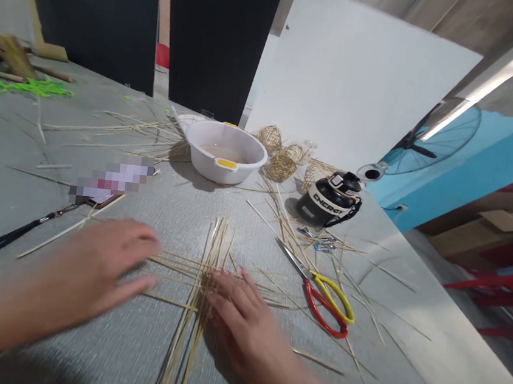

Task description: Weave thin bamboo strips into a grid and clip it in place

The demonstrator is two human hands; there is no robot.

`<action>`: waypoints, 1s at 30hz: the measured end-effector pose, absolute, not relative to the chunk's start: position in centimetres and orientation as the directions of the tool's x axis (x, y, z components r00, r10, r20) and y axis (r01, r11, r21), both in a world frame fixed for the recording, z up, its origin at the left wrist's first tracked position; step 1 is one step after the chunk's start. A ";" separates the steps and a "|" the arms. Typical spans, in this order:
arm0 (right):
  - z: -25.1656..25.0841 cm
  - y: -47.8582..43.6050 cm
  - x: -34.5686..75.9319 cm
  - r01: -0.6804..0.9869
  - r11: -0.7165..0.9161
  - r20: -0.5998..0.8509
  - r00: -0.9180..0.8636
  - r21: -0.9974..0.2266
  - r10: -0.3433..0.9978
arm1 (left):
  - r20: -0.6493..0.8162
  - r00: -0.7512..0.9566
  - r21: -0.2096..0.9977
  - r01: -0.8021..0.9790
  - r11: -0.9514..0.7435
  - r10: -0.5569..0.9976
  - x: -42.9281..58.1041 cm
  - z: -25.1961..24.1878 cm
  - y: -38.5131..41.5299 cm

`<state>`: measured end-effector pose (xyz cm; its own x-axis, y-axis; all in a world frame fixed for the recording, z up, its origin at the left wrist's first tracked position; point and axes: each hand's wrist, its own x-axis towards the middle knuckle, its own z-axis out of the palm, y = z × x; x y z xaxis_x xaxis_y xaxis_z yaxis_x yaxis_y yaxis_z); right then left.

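Observation:
Thin bamboo strips [193, 307] lie crossed on the grey tabletop, one bundle running lengthwise and others passing sideways. My right hand [243, 319] presses on the crossing from the right, its fingers bent together over the strips and hiding part of them. To the left, my left hand [116, 257] hovers by the ends of the sideways strips, slightly blurred. Its thumb and fingers are apart, with nothing visible between them. Scissors [327, 303] with one red and one yellow handle rest to the right of my right hand, blades partly apart.
A white basin [223, 158] of water stands farther back, beside woven balls [282, 165]. At right are a black jug [329, 199] and metal clips [318, 238]. A phone [110, 186] with a black strap lies at left. Loose strips and green scraps [33, 88] are scattered about.

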<state>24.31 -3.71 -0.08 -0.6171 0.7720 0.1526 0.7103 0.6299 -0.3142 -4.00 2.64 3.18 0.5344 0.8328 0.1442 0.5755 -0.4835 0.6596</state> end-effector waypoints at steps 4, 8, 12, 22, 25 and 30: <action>0.1 -3.4 24.6 0.712 0.600 0.165 -0.584 -0.365 0.795 | 0.169 0.848 0.564 0.335 -0.754 0.503 -0.4 1.0 2.8; -0.2 -3.1 24.8 0.701 0.608 0.193 -0.582 -0.372 0.790 | 0.178 0.872 0.594 0.274 -0.756 0.456 0.6 -0.9 3.6; -0.7 -3.0 25.1 0.699 0.612 0.217 -0.575 -0.369 0.789 | 0.174 0.881 0.548 0.284 -0.787 0.439 0.4 -1.2 3.9; -2.1 -2.8 25.2 0.687 0.620 0.270 -0.558 -0.380 0.785 | 0.181 0.893 0.447 0.298 -0.844 0.411 1.2 -1.8 4.3; -2.2 -2.8 25.0 0.705 0.575 0.240 -0.524 -0.416 0.817 | 0.178 0.892 0.431 0.309 -0.848 0.416 1.2 -1.8 4.2; -2.3 -3.0 24.9 0.717 0.555 0.243 -0.501 -0.421 0.831 | 0.197 0.893 0.359 0.318 -0.878 0.404 1.4 -1.8 4.1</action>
